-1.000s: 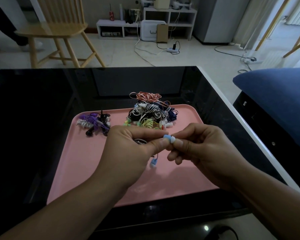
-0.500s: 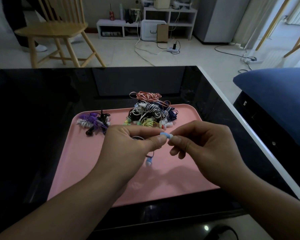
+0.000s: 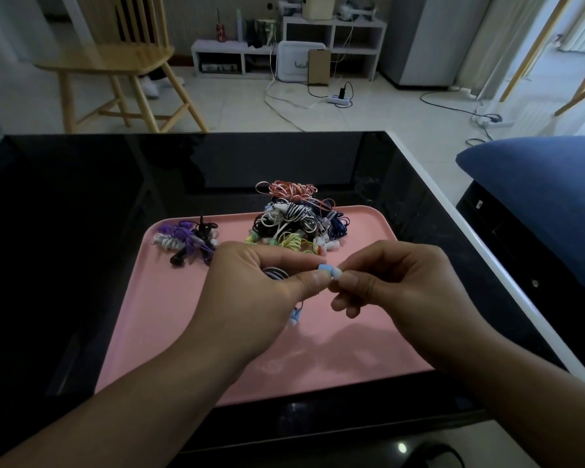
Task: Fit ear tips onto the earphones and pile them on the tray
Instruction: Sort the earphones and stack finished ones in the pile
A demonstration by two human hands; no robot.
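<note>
Since half a second ago your right hand (image 3: pixel 399 292) has closed in again, pinching the pale ear tip (image 3: pixel 336 273) against the blue earbud (image 3: pixel 323 267) your left hand (image 3: pixel 254 292) grips at frame centre. You're mid-fit (second bud (image 3: pixel 294 317) dangles below); next, press and seat it squarely. Underneath: pink tray (image 3: pixel 142 332), earphone pile (image 3: pixel 294 224) at its top edge, black table (image 3: pixel 65 214), wooden chair (image 3: pixel 115 62) upper left.

floor: pale tiles (image 3: pixel 368 116) | wooden chair (image 3: pixel 122 59) far left | white shelf unit (image 3: pixel 335 32) by wall | dim light
</note>
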